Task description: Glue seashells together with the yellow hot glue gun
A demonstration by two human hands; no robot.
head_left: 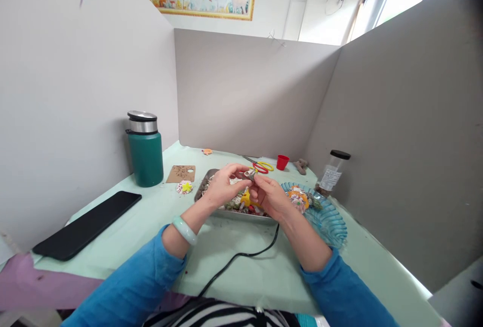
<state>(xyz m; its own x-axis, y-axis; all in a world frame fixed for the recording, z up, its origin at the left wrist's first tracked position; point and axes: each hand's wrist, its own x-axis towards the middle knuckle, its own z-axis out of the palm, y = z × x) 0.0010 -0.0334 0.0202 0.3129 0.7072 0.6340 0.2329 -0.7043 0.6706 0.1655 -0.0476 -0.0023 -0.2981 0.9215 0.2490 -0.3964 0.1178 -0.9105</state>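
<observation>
My left hand (223, 187) and my right hand (273, 198) meet over the tray. Fingertips of both pinch a small grey-white piece (249, 173), perhaps a shell; it is too small to make out its kind. Beneath them lies a metal tray (241, 215) filled with mixed small bits, among them a yellow piece (246, 198) and some red ones. Part of the tray is hidden behind my hands. Just right of my right hand, a blue ribbed plate (338, 226) carries orange, pinkish and green decorated pieces (299, 199).
Leftward stand a green flask (145, 158) and a black flat pad (90, 224). A brown card (180, 174) and a round yellow-star piece (184, 187) lie nearby. Behind are scissors (261, 167), a red cup (282, 162) and a black-lidded jar (332, 173). A black cable (241, 254) crosses the front.
</observation>
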